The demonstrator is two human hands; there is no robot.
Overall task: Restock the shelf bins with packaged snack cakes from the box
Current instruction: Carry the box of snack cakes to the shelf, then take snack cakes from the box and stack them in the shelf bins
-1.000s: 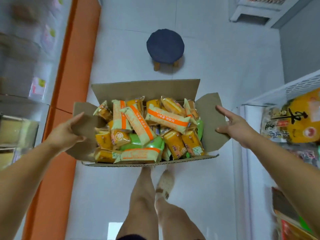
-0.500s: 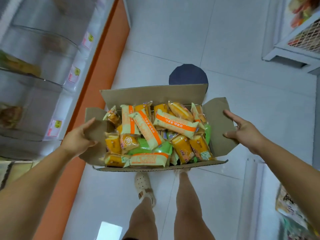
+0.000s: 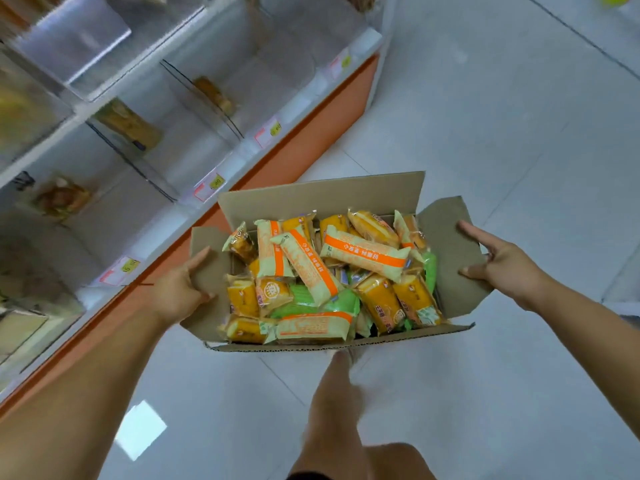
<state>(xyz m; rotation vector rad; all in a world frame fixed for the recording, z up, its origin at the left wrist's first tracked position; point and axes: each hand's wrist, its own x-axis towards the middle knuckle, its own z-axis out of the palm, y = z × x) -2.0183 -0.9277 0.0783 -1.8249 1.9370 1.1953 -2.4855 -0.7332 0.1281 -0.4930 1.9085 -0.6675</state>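
Snack cakes [image 3: 363,252] in slick, pillow-shaped wrappers, lying heaped in the open cardboard box [image 3: 322,195], being held off the floor beside clear shelf bins [image 3: 194,150]. Gripping only the thin side flaps: left hand [image 3: 180,289] clamping one, right hand [image 3: 498,265] pinching the other. Probably risking a flap buckling or tearing, tipping packets out.

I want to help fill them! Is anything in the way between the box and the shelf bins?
Nothing visible blocks the way from the box to the shelf bins. But the left hand and right hand both hold the box by its flaps, so neither is free.
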